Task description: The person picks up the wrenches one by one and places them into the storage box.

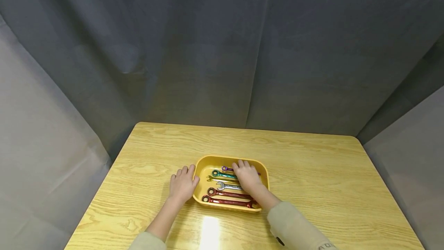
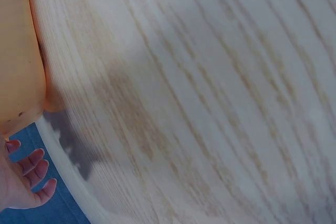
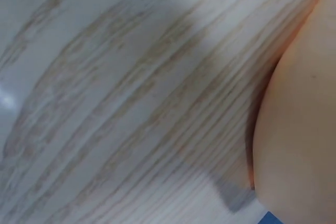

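A yellow tray [image 1: 229, 208] holds a row of combination wrenches lying side by side. Nearest is a red wrench [image 1: 225, 201], then a second red wrench [image 1: 227, 193], a silver wrench [image 1: 229, 186], a gold wrench [image 1: 223, 180], a teal wrench [image 1: 223, 174] and a small purple wrench [image 1: 225, 168] at the far side. My right hand [image 1: 245, 174] lies over the purple wrench's middle, hiding its grip and parts of other wrenches. My left hand [image 1: 182, 183] is at the tray's left rim, thumb toward it. Loosely curved left-hand fingers [image 2: 37, 169] show in the left wrist view.
The tray stands on a wood-grain table [image 1: 312, 188] toward its near side. Grey curtains [image 1: 208, 49] hang behind the table and at both sides. The right wrist view shows mostly tabletop [image 3: 131, 103] and skin along the right edge.
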`<state>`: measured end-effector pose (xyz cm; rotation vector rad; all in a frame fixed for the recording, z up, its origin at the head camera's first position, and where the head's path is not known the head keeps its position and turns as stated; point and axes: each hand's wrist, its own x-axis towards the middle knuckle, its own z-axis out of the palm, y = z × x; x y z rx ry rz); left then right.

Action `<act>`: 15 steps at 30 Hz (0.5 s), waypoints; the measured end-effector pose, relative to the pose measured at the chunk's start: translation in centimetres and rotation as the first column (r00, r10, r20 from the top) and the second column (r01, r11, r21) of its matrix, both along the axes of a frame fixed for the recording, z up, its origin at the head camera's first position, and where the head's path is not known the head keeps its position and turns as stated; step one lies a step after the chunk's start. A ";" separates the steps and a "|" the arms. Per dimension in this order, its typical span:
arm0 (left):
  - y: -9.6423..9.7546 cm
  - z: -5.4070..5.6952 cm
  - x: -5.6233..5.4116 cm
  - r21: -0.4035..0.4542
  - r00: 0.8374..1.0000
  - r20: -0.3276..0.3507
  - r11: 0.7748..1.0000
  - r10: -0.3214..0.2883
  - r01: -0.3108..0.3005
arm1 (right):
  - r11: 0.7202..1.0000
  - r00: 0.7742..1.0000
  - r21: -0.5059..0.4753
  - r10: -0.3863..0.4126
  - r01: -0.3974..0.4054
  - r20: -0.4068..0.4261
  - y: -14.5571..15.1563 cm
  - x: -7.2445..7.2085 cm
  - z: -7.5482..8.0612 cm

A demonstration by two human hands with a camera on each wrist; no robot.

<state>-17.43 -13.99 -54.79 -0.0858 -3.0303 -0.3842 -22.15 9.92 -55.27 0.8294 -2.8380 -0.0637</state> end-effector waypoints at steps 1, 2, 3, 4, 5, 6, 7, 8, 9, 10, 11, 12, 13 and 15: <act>0.0 -0.1 0.0 0.000 1.000 0.000 1.000 0.000 0.000 | 1.000 1.000 -0.001 0.001 -0.001 -0.005 0.0 0.0 -0.1; 0.0 -0.1 0.0 0.000 1.000 0.000 1.000 0.000 0.000 | 1.000 1.000 -0.005 0.001 -0.001 -0.004 0.0 0.0 -0.1; 0.0 -0.2 0.0 -0.001 1.000 0.001 1.000 0.000 0.000 | 1.000 1.000 -0.007 0.001 -0.001 -0.005 0.0 0.1 -0.2; 0.0 -0.2 -0.1 0.001 1.000 0.001 1.000 0.000 0.000 | 1.000 1.000 -0.011 0.001 -0.001 -0.003 0.0 0.1 -0.2; 0.0 -0.2 -0.1 0.001 1.000 0.000 1.000 0.001 -0.001 | 1.000 1.000 -0.014 0.002 -0.002 -0.002 -0.1 0.1 -0.3; 0.0 -0.2 -0.1 0.002 1.000 0.001 1.000 0.001 -0.001 | 1.000 1.000 -0.019 0.002 -0.002 0.000 -0.1 0.1 -0.3; 0.0 -0.2 -0.1 0.002 1.000 0.001 1.000 0.001 -0.001 | 1.000 1.000 -0.024 0.002 -0.001 0.003 -0.1 0.1 -0.3; 0.0 -0.2 -0.1 0.003 1.000 0.001 1.000 0.000 0.000 | 1.000 1.000 -0.025 0.001 -0.001 0.005 -0.1 0.2 -0.4; 0.0 -0.2 -0.1 0.006 1.000 0.000 1.000 0.000 0.000 | 1.000 1.000 -0.025 0.001 -0.001 0.007 -0.1 0.2 -0.4; 0.0 -0.2 -0.1 0.006 1.000 0.000 1.000 0.000 0.000 | 1.000 1.000 -0.027 0.001 -0.001 0.009 -0.1 0.2 -0.4; 0.0 -0.2 -0.1 0.006 1.000 0.001 1.000 0.001 -0.001 | 1.000 1.000 -0.028 0.001 -0.001 0.010 -0.1 0.2 -0.4; 0.0 -0.1 0.0 0.007 1.000 0.002 1.000 0.001 -0.001 | 1.000 1.000 -0.030 0.001 -0.001 0.013 -0.1 0.2 -0.4; -0.1 -0.1 0.0 0.009 1.000 0.001 1.000 0.001 -0.001 | 1.000 1.000 -0.028 0.002 -0.002 0.015 -0.2 0.2 -0.4; -0.1 -0.1 0.0 0.013 1.000 0.003 1.000 0.001 -0.001 | 1.000 1.000 -0.027 0.006 -0.005 0.027 -0.2 0.1 -0.3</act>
